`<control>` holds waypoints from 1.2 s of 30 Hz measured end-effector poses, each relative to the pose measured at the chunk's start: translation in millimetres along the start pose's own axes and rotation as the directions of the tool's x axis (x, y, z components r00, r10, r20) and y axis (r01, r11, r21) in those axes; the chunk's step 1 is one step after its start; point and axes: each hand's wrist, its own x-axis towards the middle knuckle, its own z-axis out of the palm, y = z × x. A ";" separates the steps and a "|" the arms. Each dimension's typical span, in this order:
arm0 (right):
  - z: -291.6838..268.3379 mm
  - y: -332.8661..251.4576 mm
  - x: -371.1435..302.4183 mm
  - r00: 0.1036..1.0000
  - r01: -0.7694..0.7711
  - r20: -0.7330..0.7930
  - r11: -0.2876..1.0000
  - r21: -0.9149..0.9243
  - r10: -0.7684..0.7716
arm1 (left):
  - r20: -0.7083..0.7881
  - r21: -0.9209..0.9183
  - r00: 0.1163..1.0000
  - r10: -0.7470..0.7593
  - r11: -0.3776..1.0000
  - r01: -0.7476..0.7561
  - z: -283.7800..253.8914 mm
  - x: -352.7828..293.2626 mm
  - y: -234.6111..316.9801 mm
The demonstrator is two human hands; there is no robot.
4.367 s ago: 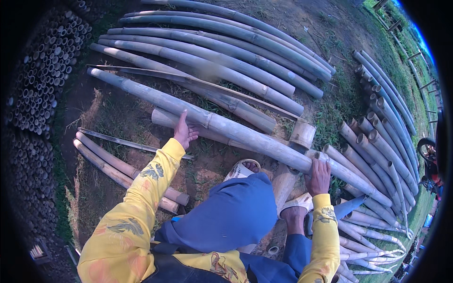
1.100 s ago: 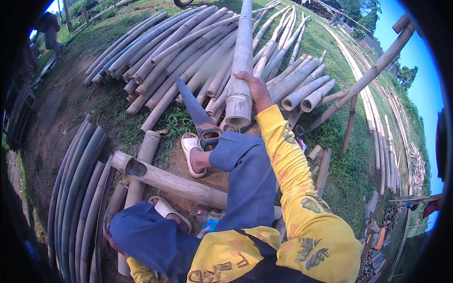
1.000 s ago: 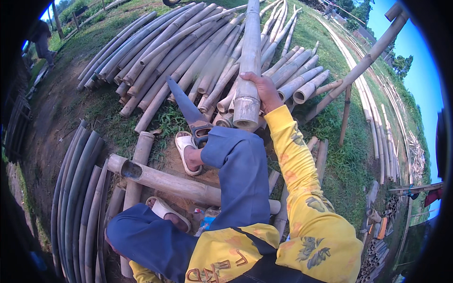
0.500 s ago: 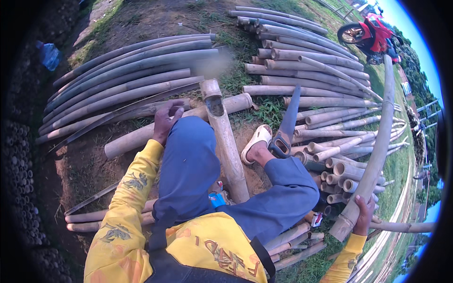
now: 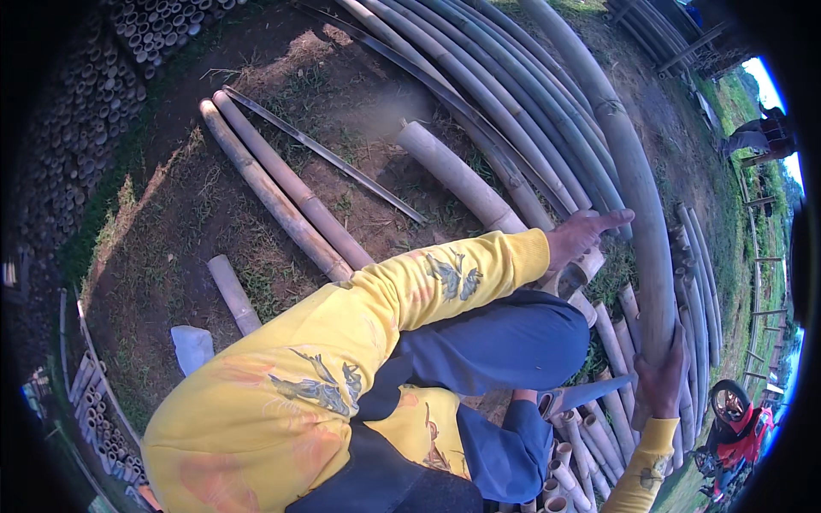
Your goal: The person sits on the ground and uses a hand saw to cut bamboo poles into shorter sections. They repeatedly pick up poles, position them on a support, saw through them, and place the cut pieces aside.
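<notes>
My right hand (image 5: 663,376) is wrapped round the near part of a long, thick bamboo pole (image 5: 637,197). The pole runs up and away toward the far left. My left hand (image 5: 586,237) stretches across my raised knee, its index finger extended to the pole's left side; whether it touches cannot be told. Just below that hand stands a bamboo post with a notched, hollow top (image 5: 571,278), partly hidden by my arm and leg. A thick bamboo piece (image 5: 462,175) lies on the ground beyond the knee. The handsaw blade (image 5: 599,390) shows near my foot, to the left of my right hand.
Long bamboo poles (image 5: 505,103) lie side by side beyond my left hand. More cut poles (image 5: 611,342) are piled at right. Two poles (image 5: 282,188) and a split strip (image 5: 325,154) lie left. Stacked bamboo ends (image 5: 103,94) line the far left; a red motorcycle (image 5: 740,440) stands at lower right.
The view has turned left. My right hand has swung the bamboo pole leftward, toward the middle. My left hand has left my knee and reached out to the pole.
</notes>
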 end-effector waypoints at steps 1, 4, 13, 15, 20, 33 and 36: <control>12.2 -28.0 41.5 0.992 0.114 0.051 0.993 -0.021 -0.113 | -0.094 -0.109 0.996 -0.004 0.994 -0.006 -3.0 -2.3 7.1; 59.2 -97.9 120.6 0.889 0.453 0.089 0.891 -0.033 -0.449 | -0.458 -0.179 0.859 0.227 0.923 -0.340 -25.2 -12.3 35.1; 114.0 -253.2 172.0 0.707 0.695 0.100 0.714 0.085 -0.700 | -0.889 0.175 0.247 0.386 0.785 -0.595 -234.7 -75.6 98.8; 109.1 -251.8 160.6 0.714 0.679 0.089 0.718 0.154 -0.694 | -0.883 0.311 0.171 0.437 0.817 -0.486 -331.8 -142.1 116.5; 111.4 -179.3 147.9 0.862 0.439 0.077 0.813 0.382 -0.502 | -0.859 0.506 -0.075 0.506 0.862 0.025 -473.4 -303.8 110.1; 114.8 -161.4 108.3 0.968 0.211 0.017 0.849 0.485 -0.250 | -0.964 0.164 -0.090 0.252 0.822 0.545 -503.0 -370.3 -21.2; 117.4 -149.7 105.6 0.975 0.169 0.036 0.837 0.521 -0.219 | -0.924 0.166 -0.164 0.347 0.747 0.644 -511.4 -359.8 -32.4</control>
